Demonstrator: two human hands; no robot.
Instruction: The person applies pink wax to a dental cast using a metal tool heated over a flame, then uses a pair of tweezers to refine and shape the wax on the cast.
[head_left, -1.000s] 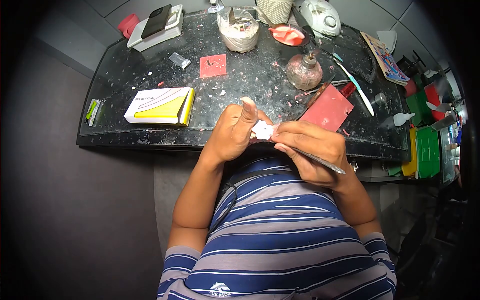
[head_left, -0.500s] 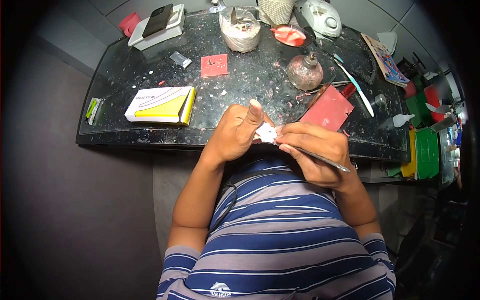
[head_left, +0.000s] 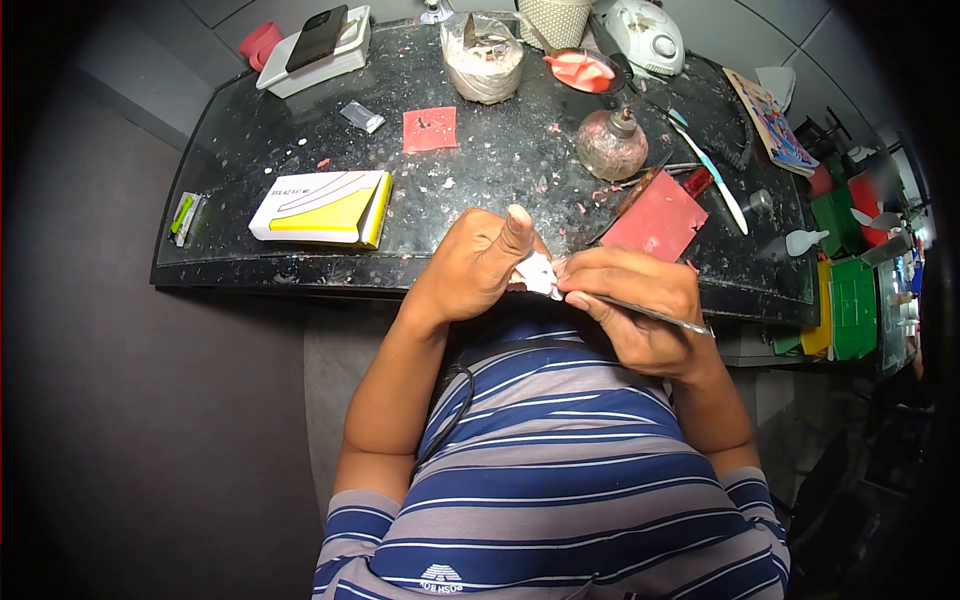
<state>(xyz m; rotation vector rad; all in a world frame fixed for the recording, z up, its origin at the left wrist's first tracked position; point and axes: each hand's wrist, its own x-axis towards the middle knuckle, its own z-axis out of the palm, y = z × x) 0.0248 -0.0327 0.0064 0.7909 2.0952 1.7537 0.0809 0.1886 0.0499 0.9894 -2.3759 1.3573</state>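
Observation:
Over the bench's front edge, my left hand is closed around a small white plaster dental cast, thumb pointing up. Much of the cast is hidden by the fingers. My right hand pinches a slim metal carving tool like a pen, its flat end sticking out toward my wrist. The tool's working end is hidden at the cast, where the right fingertips touch or nearly touch the white surface. Just beyond my right hand lies a pink wax sheet.
On the black bench are a white-yellow box, a small wax square, a glass spirit lamp, a toothbrush and a bagged tub. Farther back are a dish of pink wax and a phone on a white tray.
The cast has turned slightly, and more of its white side shows between my hands. My right hand and the tool have shifted a little to the right.

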